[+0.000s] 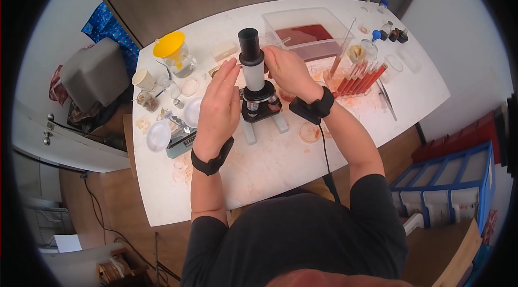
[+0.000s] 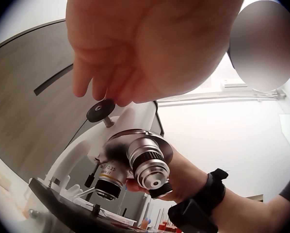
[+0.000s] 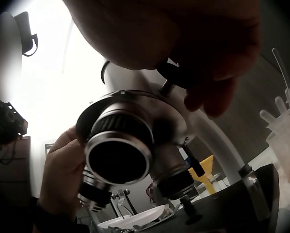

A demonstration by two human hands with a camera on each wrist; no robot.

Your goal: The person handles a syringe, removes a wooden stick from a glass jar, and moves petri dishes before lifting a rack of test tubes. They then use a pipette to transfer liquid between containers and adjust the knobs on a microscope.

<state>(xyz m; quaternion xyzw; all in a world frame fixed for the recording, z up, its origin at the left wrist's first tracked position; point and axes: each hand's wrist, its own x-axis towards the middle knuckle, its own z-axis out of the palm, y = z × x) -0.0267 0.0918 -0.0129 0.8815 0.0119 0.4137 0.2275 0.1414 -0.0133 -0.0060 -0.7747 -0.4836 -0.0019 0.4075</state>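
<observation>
A white and black microscope stands upright on the table between both hands. My left hand is at its left side, fingers fairly straight; in the left wrist view the fingertips lie right at a black focus knob. On the other side my right hand has its fingers curled round the opposite focus knob, which they partly cover. Below the hands, metal objective lenses hang from the round nosepiece over the dark stage.
Behind the microscope stands a clear plastic tub with red liquid. To the right are red-filled test tubes and tweezers. A yellow funnel, a paper cup and a balance scale stand at the left.
</observation>
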